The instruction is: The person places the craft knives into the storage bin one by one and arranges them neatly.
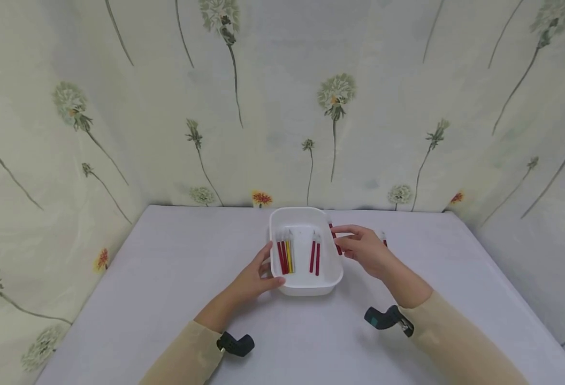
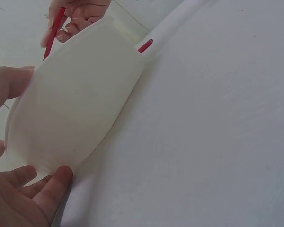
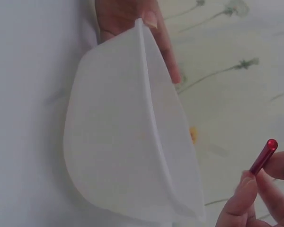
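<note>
Left hand [image 1: 252,279] holds the tub [image 1: 307,291] at eight o'clock; right hand [image 1: 365,251] pinches a red pencil [image 3: 264,157] at two. A loose pinch might drop it.

Soft, even, rather dim light falls around the white tray [image 1: 306,291], leaving a faint, blurry-edged shadow on the tabletop [image 1: 302,337] just right of it. Far to either side of the tray, the flowered backdrop [image 1: 273,107] shows a pale sheen (slight, milky rather than harsh). Both wrist views look greyer and hazier; in the right one, the backdrop beyond the tray is softly blurred.
</note>
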Action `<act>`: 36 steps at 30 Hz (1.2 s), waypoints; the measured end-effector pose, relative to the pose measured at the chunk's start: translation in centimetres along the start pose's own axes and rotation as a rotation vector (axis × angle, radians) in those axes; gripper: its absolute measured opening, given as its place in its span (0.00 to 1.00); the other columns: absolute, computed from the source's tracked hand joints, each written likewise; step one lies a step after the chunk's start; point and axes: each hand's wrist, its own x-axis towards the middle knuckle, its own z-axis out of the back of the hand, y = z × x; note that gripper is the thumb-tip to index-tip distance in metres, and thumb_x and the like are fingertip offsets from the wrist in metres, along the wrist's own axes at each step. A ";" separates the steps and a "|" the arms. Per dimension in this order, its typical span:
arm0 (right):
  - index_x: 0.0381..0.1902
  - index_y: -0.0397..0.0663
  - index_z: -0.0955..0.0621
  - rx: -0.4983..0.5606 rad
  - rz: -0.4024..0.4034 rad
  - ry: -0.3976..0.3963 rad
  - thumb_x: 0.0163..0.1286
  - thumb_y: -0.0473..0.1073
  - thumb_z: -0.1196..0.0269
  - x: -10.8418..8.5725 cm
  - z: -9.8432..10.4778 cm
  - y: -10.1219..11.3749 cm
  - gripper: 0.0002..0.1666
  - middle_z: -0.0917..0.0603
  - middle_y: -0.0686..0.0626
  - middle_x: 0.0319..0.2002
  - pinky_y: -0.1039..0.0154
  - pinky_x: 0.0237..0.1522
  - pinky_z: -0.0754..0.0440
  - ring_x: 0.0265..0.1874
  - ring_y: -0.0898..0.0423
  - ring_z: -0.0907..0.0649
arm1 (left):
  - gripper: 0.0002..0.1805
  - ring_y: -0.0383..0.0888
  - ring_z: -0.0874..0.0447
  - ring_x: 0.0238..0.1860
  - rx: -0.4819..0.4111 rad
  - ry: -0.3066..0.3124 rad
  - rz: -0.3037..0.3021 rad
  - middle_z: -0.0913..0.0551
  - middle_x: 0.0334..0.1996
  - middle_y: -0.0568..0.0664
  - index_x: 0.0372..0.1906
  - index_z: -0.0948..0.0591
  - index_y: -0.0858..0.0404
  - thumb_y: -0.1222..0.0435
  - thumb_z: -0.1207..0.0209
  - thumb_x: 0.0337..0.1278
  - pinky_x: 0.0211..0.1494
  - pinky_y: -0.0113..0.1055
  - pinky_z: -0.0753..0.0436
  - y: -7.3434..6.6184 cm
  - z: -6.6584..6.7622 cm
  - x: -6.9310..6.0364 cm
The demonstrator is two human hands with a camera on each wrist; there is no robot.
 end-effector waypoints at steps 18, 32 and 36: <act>0.66 0.39 0.26 0.020 -0.051 0.055 0.74 0.41 0.39 2.0 -4.3 0.8 0.26 0.22 0.36 0.59 0.58 0.55 0.18 0.44 0.49 0.21 | 0.56 0.57 0.40 0.75 -0.001 -0.002 0.027 0.47 0.79 0.52 0.81 0.52 0.48 0.56 0.28 0.55 0.65 0.54 0.25 -0.4 0.1 -0.3; 0.63 0.38 0.23 0.048 -0.073 0.038 0.73 0.39 0.39 3.6 -6.3 0.2 0.23 0.19 0.44 0.40 0.61 0.43 0.19 0.32 0.53 0.23 | 0.56 0.58 0.40 0.75 -0.013 0.010 0.009 0.47 0.79 0.53 0.81 0.53 0.49 0.56 0.29 0.56 0.65 0.53 0.25 -0.3 0.2 -0.2; 0.63 0.39 0.22 0.046 -0.087 0.038 0.73 0.38 0.39 4.0 -6.7 -0.1 0.22 0.19 0.46 0.36 0.63 0.39 0.20 0.29 0.55 0.24 | 0.55 0.58 0.40 0.75 -0.023 0.017 0.008 0.48 0.79 0.54 0.81 0.53 0.51 0.57 0.29 0.57 0.65 0.53 0.25 -0.3 0.1 -0.1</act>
